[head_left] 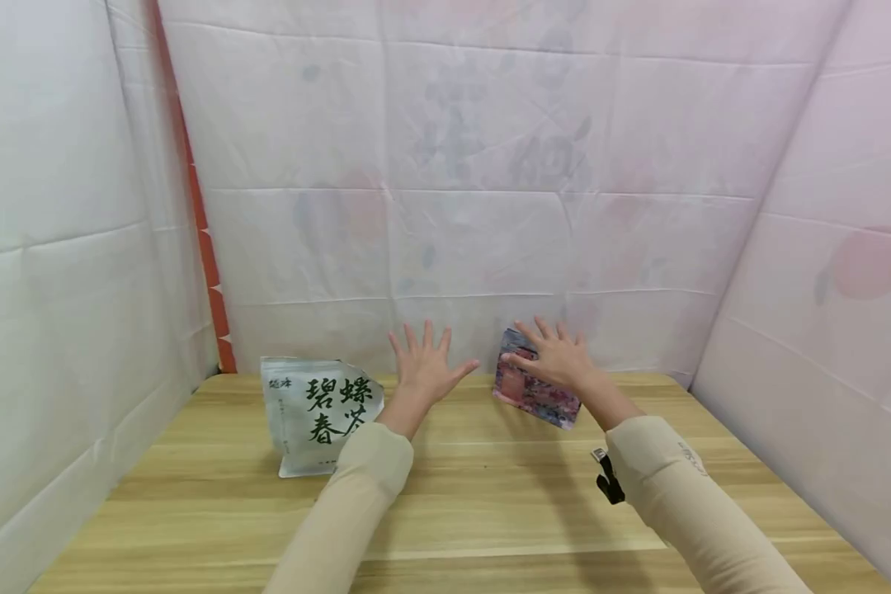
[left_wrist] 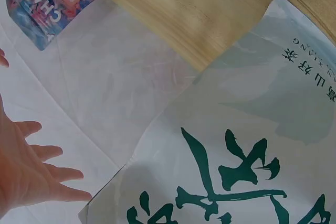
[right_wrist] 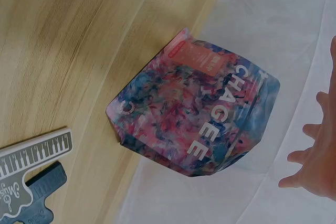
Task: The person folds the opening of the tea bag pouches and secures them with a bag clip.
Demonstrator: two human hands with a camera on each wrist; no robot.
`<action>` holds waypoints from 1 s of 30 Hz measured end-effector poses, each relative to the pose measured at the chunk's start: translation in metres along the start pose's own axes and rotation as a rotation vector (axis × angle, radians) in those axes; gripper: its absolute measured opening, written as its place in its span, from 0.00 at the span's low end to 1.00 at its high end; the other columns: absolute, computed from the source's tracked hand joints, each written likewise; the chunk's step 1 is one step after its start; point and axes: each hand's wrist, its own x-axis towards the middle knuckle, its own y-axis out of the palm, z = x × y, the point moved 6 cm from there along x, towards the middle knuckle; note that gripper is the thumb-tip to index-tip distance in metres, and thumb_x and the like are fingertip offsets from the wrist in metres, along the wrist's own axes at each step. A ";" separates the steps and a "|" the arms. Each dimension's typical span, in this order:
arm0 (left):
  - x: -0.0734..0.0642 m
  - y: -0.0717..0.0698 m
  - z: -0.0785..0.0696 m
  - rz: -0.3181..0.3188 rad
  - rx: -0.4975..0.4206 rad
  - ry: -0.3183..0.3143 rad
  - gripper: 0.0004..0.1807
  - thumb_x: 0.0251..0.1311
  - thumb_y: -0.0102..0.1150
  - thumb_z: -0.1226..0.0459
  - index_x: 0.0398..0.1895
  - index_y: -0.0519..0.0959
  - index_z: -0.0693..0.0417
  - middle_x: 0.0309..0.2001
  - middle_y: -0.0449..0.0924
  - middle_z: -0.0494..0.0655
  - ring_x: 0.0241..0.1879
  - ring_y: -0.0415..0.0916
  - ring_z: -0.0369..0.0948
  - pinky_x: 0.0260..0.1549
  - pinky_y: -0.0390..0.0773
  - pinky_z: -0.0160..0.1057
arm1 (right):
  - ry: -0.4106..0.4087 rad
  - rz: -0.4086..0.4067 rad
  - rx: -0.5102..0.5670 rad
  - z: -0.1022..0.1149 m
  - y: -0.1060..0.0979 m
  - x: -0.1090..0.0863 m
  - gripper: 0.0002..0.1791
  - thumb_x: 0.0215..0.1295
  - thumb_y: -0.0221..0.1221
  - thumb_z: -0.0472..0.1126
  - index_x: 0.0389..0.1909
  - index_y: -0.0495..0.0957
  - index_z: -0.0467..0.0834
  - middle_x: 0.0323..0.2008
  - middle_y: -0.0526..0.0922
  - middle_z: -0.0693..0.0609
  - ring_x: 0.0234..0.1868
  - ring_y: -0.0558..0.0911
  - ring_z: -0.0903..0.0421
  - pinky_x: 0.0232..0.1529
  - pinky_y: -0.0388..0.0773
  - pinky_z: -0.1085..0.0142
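Note:
My left hand (head_left: 425, 373) is held up with its fingers spread, to the right of a white pouch (head_left: 319, 417) with large dark green characters. The pouch stands upright on the table, its right side partly behind my left forearm. My right hand (head_left: 557, 359), fingers also spread, overlaps a colourful pink and blue pouch (head_left: 520, 388) in the head view. In the right wrist view this pouch (right_wrist: 191, 108) bears the word CHAGEE and stands apart from the fingertips. Neither hand holds anything.
Beside the right sleeve lies a dark clip (head_left: 609, 478); the right wrist view shows a piano-key pattern on a clip (right_wrist: 37, 153) there. White cloth walls (head_left: 475, 165) enclose the wooden table (head_left: 483, 503) at the back and both sides.

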 end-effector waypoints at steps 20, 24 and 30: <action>-0.058 -0.034 0.015 -0.468 -0.213 0.133 0.32 0.62 0.46 0.43 0.62 0.68 0.54 0.63 0.63 0.55 0.63 0.55 0.54 0.61 0.50 0.53 | -0.183 -0.117 0.152 0.053 0.000 -0.024 0.42 0.60 0.51 0.65 0.69 0.55 0.48 0.67 0.54 0.39 0.64 0.54 0.33 0.56 0.47 0.33; -0.079 -0.049 0.023 -0.656 -0.277 0.170 0.26 0.60 0.54 0.50 0.53 0.74 0.59 0.55 0.71 0.54 0.57 0.64 0.51 0.57 0.60 0.49 | -0.241 -0.133 0.182 0.072 0.003 -0.029 0.43 0.59 0.52 0.65 0.69 0.55 0.46 0.66 0.56 0.39 0.62 0.59 0.34 0.56 0.50 0.35; -0.101 -0.064 0.045 -0.774 -0.412 0.158 0.19 0.58 0.60 0.57 0.46 0.77 0.60 0.47 0.76 0.52 0.48 0.71 0.49 0.49 0.69 0.46 | -0.292 -0.120 0.262 0.103 0.011 -0.033 0.44 0.58 0.54 0.64 0.70 0.53 0.45 0.65 0.58 0.39 0.58 0.65 0.35 0.53 0.62 0.40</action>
